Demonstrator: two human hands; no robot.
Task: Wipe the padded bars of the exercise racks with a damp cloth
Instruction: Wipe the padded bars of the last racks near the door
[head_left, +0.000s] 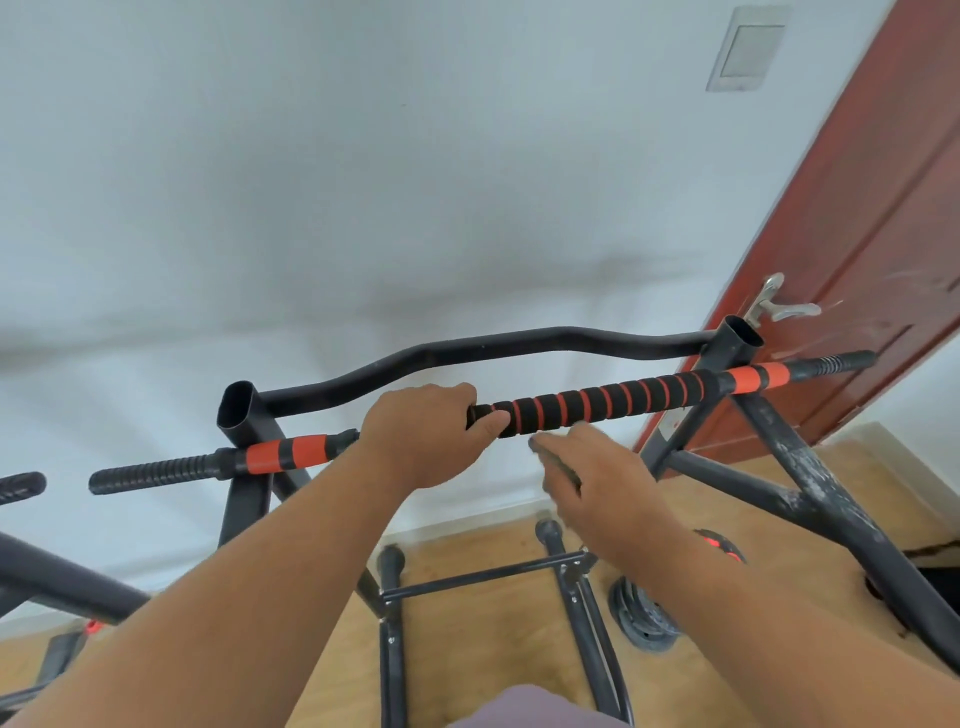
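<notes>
The padded bar (597, 402), black foam with orange stripes, runs across the top of a black exercise rack (810, 488) at chest height. My left hand (426, 431) is wrapped around the bar near its middle, thumb under the foam. My right hand (597, 488) is just below the bar and to the right of the left hand, not touching the foam. Its fingers press on a small dark cloth (558, 462), mostly hidden under them. The bar's left part (288, 452) has orange bands and a ribbed black end grip.
A curved black rear bar (467, 351) joins the rack's two uprights. A red door (857, 249) with a metal handle stands close at the right. Weight plates (641, 618) lie on the wooden floor below. Another rack's bars (57, 577) show at the left.
</notes>
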